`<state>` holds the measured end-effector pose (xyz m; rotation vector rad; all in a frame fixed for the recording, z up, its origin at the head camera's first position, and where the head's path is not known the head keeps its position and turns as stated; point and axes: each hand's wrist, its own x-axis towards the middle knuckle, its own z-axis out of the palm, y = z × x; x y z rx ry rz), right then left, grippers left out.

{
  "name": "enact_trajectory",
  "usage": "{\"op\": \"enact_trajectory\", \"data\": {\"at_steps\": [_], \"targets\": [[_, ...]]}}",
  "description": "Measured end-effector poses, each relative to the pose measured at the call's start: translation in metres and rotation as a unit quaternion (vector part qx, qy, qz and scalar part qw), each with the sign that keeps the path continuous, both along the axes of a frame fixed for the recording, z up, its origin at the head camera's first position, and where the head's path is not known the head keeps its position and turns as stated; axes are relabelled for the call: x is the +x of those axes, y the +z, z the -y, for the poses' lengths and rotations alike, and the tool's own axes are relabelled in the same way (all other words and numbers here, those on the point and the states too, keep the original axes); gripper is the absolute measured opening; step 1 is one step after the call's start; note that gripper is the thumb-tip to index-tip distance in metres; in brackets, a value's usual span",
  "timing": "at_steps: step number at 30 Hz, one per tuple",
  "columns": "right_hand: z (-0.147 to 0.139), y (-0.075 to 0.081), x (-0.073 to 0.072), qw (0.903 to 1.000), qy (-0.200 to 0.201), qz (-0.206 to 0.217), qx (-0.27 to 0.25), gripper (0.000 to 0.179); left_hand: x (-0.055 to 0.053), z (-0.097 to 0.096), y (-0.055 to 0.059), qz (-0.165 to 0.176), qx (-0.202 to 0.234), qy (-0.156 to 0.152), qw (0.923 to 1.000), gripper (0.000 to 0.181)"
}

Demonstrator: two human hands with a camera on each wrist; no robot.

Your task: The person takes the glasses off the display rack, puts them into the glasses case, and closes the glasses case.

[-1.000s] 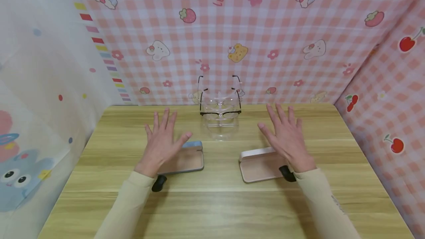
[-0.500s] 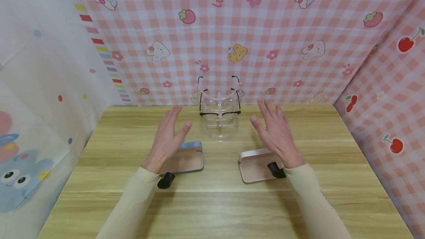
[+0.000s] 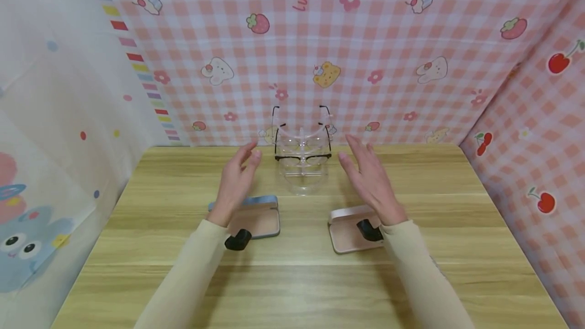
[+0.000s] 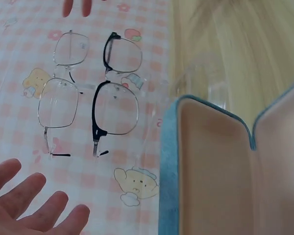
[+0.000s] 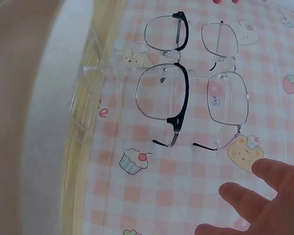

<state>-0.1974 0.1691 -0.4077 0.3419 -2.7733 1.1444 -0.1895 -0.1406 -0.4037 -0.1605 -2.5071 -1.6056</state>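
Note:
A clear display stand [image 3: 302, 173] at the back middle holds two pairs of eyeglasses. The lower pair, black-browed eyeglasses [image 3: 286, 157], sits in front; thin metal-framed eyeglasses [image 5: 247, 100] rest on the tier above. My left hand [image 3: 235, 179] hovers left of the stand, fingers extended and holding nothing. To the stand's right, my right hand [image 3: 371, 182] is likewise empty, its fingers straight and fanned in the right wrist view. Under the left wrist lies an opened blue glasses case [image 3: 267, 220]; an opened white glasses case [image 3: 344, 236] lies under the right wrist, partly covered.
The wooden table [image 3: 292, 288] ends at a pink checkered cloth [image 3: 292, 39] behind the stand. Cloth walls also rise at the left and right. Black wrist-worn camera parts [image 3: 238, 240] hang below both wrists.
Both hands have moved inward toward the stand, left hand rightward and right hand leftward. Their spread fingers have drawn closer together. The glasses, stand and cases have stayed put.

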Motion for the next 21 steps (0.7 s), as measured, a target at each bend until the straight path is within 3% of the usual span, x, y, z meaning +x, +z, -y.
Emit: {"op": "enact_trajectory", "data": {"at_steps": [9, 21], "targets": [[0.006, 0.003, -0.010, 0.9995, -0.010, -0.005, -0.028, 0.072, -0.011, -0.002, 0.001, 0.038, 0.074, 0.019, 0.9963, 0.060], [0.013, 0.007, -0.022, 0.9968, -0.033, 0.009, -0.072, 0.072, -0.028, -0.009, 0.001, 0.076, 0.180, 0.031, 0.9802, 0.047]]}}
